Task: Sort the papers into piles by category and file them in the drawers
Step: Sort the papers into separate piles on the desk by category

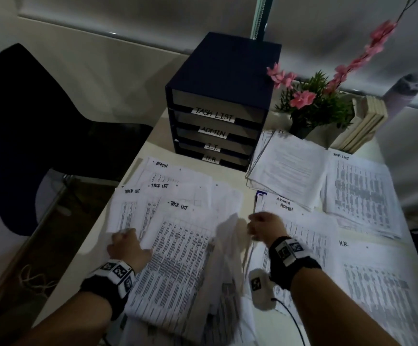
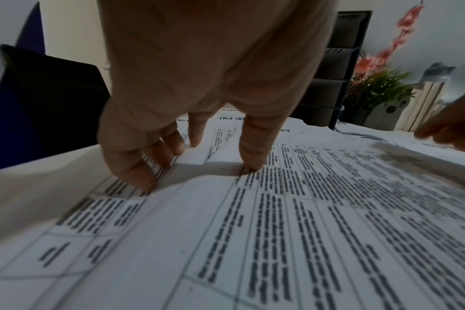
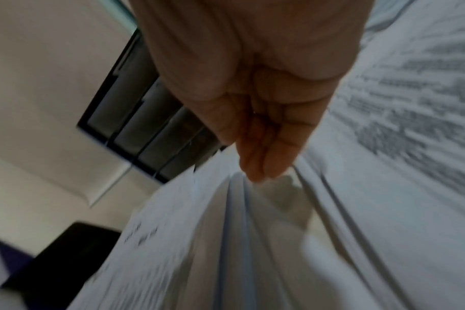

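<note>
Head cam looks forward and down over the table, both hands and the drawer unit in frame. Left wrist cam sits low, skimming along the fingers over the papers toward the drawer unit. Right wrist cam is tilted, very close, blurred. All three share the drawer unit and papers.

Dark chair left of the bench. Potted plant with pink flowers at the back right, just beside the books standing on edge. Blurred grey object behind the books. Cord on the floor below the chair.
</note>
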{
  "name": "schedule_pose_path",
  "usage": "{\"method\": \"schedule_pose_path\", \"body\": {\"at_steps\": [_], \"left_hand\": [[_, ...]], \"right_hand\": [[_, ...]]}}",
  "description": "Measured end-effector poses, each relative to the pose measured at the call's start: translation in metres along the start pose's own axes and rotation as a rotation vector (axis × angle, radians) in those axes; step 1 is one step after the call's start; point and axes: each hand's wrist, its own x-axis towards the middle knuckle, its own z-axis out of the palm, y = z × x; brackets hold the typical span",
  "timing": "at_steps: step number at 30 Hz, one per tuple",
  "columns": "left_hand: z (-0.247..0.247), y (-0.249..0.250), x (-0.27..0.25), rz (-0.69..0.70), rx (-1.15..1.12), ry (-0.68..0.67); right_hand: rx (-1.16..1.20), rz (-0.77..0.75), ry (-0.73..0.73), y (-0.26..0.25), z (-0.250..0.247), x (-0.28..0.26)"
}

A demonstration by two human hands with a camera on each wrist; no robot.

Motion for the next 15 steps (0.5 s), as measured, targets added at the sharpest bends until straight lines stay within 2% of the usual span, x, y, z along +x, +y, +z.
{"method": "schedule_pose_path", "body": {"at_steps": [2, 4, 6, 9, 11, 15], "left_hand": [[0.003, -0.003, -0.001, 0.008, -0.031, -0.016], [0.006, -0.005, 0.001, 0.07, -0.074, -0.015], [0.008, -0.004, 0.002, 0.113, -0.214, -0.059], [0.01, -0.001, 0.004, 0.114, -0.496, -0.125], [0.007, -0.002, 0.006, 0.13, -0.51, -0.064], [-0.006, -0.016, 0.012, 0.173, -0.39, 0.04]], "right_hand": [[-0.267, 0.031, -0.157, 0.009, 0.03, -0.021], [-0.334, 0.047, -0.212, 0.018, 0.055, -0.04], [-0.278, 0.048, -0.177, 0.024, 0.07, -0.051], [-0.331, -0.017, -0.086, 0.024, 0.069, -0.056], [-0.374, -0.04, -0.002, 0.024, 0.058, -0.053], [-0.354, -0.083, 0.151, 0.017, 0.035, -0.051]]}}
